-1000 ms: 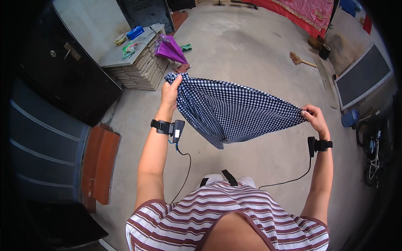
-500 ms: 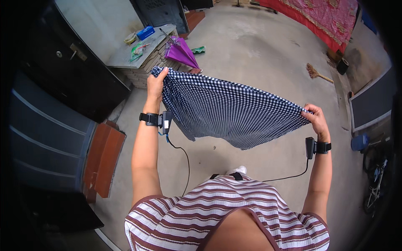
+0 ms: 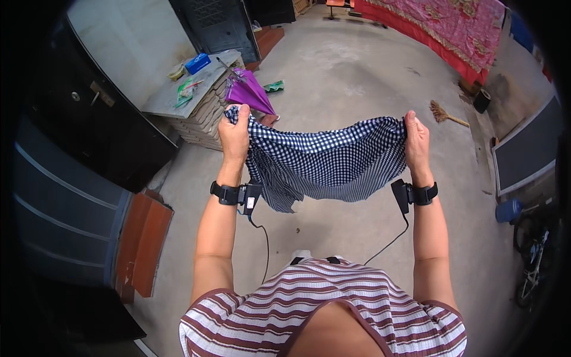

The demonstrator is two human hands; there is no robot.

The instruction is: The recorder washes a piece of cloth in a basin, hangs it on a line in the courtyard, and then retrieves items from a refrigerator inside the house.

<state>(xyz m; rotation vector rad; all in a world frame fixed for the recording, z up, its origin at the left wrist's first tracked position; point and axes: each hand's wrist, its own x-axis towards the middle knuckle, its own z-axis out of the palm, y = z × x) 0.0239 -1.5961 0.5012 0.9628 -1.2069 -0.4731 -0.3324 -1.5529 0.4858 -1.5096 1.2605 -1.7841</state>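
Observation:
A navy-and-white checked cloth (image 3: 333, 157) hangs in the air between my two hands, its top edge sagging in the middle. My left hand (image 3: 235, 134) is closed around its gathered left corner, thumb on top. At the other end, my right hand (image 3: 417, 140) grips the right corner, thumb pointing up. The lower edge falls unevenly over the concrete floor, with a ragged-looking dip near its left side. Each wrist wears a black strap with a small device and a cable. Whether the cloth is a garment or a plain sheet, I cannot tell.
Left of the cloth, a stone-topped stack (image 3: 157, 102) holds a blue box (image 3: 197, 63); a purple umbrella (image 3: 248, 92) leans there. A broom (image 3: 447, 114) lies on the floor at right. A red patterned cover (image 3: 443, 30) hangs at the back. A bicycle (image 3: 532, 262) stands far right.
My right hand has come inward and up, closer to the left, so the cloth's taut top edge now sags. My left hand has shifted slightly right and down.

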